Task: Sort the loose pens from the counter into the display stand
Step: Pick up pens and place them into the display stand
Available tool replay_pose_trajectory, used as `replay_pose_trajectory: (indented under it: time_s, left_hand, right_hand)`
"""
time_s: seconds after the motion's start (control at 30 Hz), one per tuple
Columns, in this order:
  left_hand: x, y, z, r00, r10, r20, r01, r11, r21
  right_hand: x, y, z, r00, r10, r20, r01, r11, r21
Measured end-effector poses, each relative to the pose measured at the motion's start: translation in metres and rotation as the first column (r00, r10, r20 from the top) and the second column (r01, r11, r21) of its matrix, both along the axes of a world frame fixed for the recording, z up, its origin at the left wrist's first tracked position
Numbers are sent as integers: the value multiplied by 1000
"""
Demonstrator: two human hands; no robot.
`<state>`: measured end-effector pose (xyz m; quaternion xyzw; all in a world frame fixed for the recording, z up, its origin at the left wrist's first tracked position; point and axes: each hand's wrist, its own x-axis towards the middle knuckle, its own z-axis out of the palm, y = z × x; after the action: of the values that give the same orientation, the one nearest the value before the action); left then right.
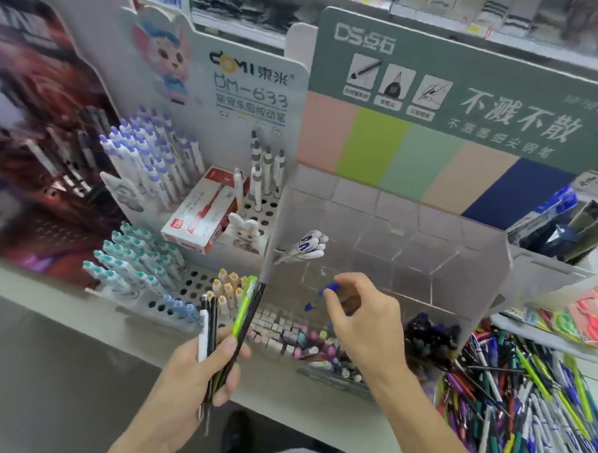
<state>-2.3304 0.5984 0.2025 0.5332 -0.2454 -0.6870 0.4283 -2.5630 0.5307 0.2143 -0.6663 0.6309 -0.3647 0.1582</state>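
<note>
Right hand: the right hand [362, 318] hovers over the clear display stand [474, 268], its fingers [332, 298] pinching a blue pen [329, 289] by its upper end.
Pen axis: the blue pen looks to hang roughly nose-down into the stand (motion blur hides most of its barrel), a blue tip showing just below the fingers.
Which way from the fingers: the stand's compartments lie directly beneath and ahead of the pinch; the front row already holds pens of pale and purple caps, with dark blue ones to the right.
Left hand: the left hand [198, 372] is clenched around a bundle of about 4 pens [224, 329], held upright, green, black and white barrels fanned toward the stand's left wall.
Loose pens: the big heap [523, 400] lies on the surface at far right, nearer the right hand.
Judgement: I'd say the drop turns on matching the blue pen to the dark blue group, slightly right of where it hangs now.
</note>
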Motion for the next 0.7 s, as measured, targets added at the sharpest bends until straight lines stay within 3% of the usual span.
replay_pose_trajectory:
  time_s: [0.23, 0.33, 0.43, 0.5, 0.6, 0.7]
  left_hand:
    - [-13, -5, 0, 996, -57, -61, 57, 998, -6]
    - [-20, -7, 2, 992, -122, -46, 121, 992, -18]
    - [-28, -11, 4, 980, -201, 3, 201, 979, -34]
    - [-34, -13, 5, 970, -241, 17, 242, 969, -50]
    - [-46, -14, 9, 956, -294, -9, 293, 954, -57]
    - [-60, -14, 14, 931, -359, -62, 356, 933, -54]
  right_hand:
    - [-5, -4, -12, 973, -20, -229, 33, 998, 56]
    - [-13, -3, -18, 966, -24, -258, 44, 997, 71]
    - [-16, 8, -6, 992, -17, -129, 10, 998, -57]
    - [-17, 22, 9, 998, -15, 63, 20, 997, -80]
    - [-17, 37, 34, 876, -43, 480, -91, 963, 252]
    - [-21, 42, 37, 791, -93, 605, -182, 908, 377]
